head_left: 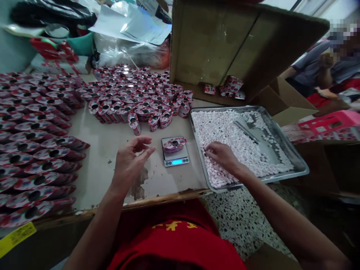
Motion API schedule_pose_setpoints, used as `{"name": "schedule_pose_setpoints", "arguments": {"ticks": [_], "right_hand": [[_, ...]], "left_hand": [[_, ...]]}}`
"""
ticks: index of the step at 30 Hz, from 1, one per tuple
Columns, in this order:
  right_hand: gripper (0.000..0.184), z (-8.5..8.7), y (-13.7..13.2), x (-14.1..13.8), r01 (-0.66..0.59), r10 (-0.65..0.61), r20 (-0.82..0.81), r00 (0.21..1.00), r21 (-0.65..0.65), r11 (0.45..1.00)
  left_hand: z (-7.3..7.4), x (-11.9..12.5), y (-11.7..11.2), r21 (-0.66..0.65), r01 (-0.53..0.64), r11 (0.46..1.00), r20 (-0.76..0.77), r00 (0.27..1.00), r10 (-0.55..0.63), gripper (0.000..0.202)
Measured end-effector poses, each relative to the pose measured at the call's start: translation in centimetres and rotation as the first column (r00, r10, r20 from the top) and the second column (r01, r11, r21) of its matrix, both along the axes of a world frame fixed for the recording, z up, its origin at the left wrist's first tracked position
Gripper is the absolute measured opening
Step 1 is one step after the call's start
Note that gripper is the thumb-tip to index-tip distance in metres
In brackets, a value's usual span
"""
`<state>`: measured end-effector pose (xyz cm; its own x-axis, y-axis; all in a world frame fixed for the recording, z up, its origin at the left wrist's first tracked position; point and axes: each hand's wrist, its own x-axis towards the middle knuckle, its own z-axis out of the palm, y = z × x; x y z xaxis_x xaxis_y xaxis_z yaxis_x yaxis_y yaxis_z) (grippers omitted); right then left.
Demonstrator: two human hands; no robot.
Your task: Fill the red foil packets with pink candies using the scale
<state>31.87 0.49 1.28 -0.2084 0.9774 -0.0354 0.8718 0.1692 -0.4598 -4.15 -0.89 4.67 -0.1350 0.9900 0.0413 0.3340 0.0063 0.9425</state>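
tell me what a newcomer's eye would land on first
Probably the metal tray at right, spread with small whitish pieces, the right hand at them. Next, the scale near the centre, its display glowing blue, one patterned packet on it. Similar packets crowd the left of the table.

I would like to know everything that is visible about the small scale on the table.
The small scale is flat and squarish, with a pale platform and a silvery front strip. On this strip a blue display glows, with round buttons on both sides; its reading is too small to tell. It lies on the table, between the left hand and the metal tray. A printed packet rests on its platform; no hand touches it.
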Motion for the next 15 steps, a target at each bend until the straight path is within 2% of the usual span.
{"name": "schedule_pose_setpoints", "arguments": {"ticks": [2, 4, 9, 12, 15], "right_hand": [[0.02, 0.3, 0.4, 0.9, 0.144, -0.152, -0.179, 0.972, -0.055, 0.988], [0.034, 0.6, 0.7, 1.8, 0.222, -0.252, -0.309, 0.917, -0.131, 0.966], [0.036, 0.4, 0.6, 2.7, 0.223, -0.271, -0.327, 0.905, -0.179, 0.958], [0.04, 0.4, 0.5, 2.4, 0.236, -0.324, -0.438, 0.838, -0.244, 0.941], [0.039, 1.5, 0.8, 1.1, 0.218, -0.314, -0.483, 0.817, -0.245, 0.945]], "left_hand": [[0.1, -0.1, -0.1, -0.01, -0.008, 1.0, 0.007, 1.0, 0.009, 0.03], [0.3, -0.1, -0.2, -0.004, -0.021, 1.0, 0.005, 1.0, 0.021, 0.03], [0.2, 0.0, 0.3, 0.034, 0.006, 0.999, 0.01, 1.0, -0.006, 0.033], [-0.2, 0.3, 0.6, 0.014, 0.066, 0.998, -0.001, 0.998, -0.066, 0.037], [-0.7, 0.5, 0.6, -0.019, 0.117, 0.993, 0.008, 0.993, -0.117, 0.041]]}}
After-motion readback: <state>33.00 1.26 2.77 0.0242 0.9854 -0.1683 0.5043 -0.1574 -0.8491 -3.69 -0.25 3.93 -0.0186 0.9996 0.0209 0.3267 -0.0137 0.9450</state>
